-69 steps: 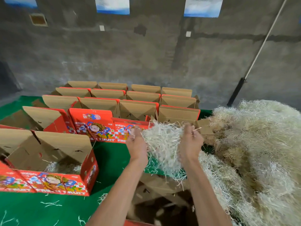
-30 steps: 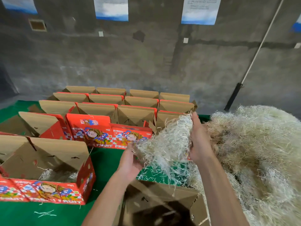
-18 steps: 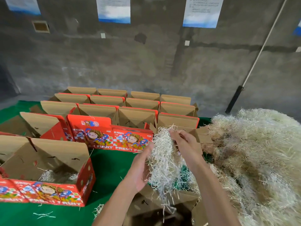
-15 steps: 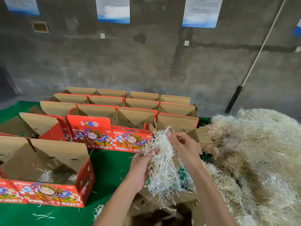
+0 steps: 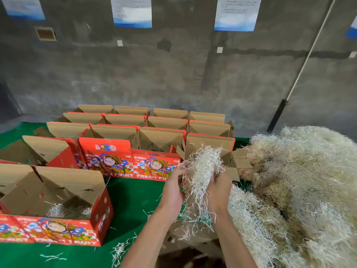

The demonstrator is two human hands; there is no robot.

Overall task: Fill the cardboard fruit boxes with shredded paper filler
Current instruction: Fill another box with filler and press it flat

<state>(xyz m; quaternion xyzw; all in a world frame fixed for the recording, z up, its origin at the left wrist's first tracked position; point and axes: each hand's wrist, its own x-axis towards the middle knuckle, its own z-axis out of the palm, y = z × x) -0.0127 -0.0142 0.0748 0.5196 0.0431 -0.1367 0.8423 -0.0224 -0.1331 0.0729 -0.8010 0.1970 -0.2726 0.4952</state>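
A clump of white shredded paper [image 5: 202, 171] is pressed between my left hand [image 5: 172, 187] and my right hand [image 5: 219, 188]. Both hands hover above an open cardboard box [image 5: 193, 235] at the bottom centre, whose inside is mostly hidden by my arms. Strands hang down from the clump toward it. A big pile of shredded paper [image 5: 301, 186] fills the right side. At the lower left stands an open red fruit box [image 5: 58, 209] with a little filler on its bottom.
Several open red-and-brown fruit boxes [image 5: 160, 140] stand in rows on the green cloth [image 5: 133, 202] behind my hands. Loose paper strands [image 5: 119, 250] lie on the cloth. A grey concrete wall rises behind, with a pole [image 5: 301, 68] leaning against it at right.
My hands have pulled a clump off the pile, turned and squeezed it, and now press it closer together and a little lower over the near box.
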